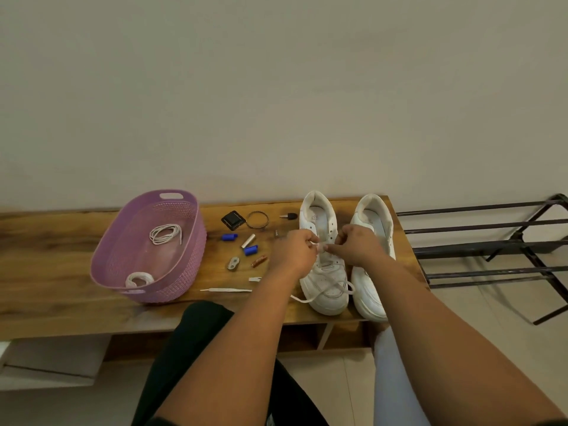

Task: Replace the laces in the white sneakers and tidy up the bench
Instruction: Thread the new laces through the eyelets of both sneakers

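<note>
White lace pinched in both my grips, left hand and right hand, over the left sneaker, purple basket off to its left on the bench.

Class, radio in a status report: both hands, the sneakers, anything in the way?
Left hand and right hand both pinch the white lace over the left white leather sneaker. Lace tail trails off the toe. Small clutter beside the purple plastic basket, clear of the hands.
</note>
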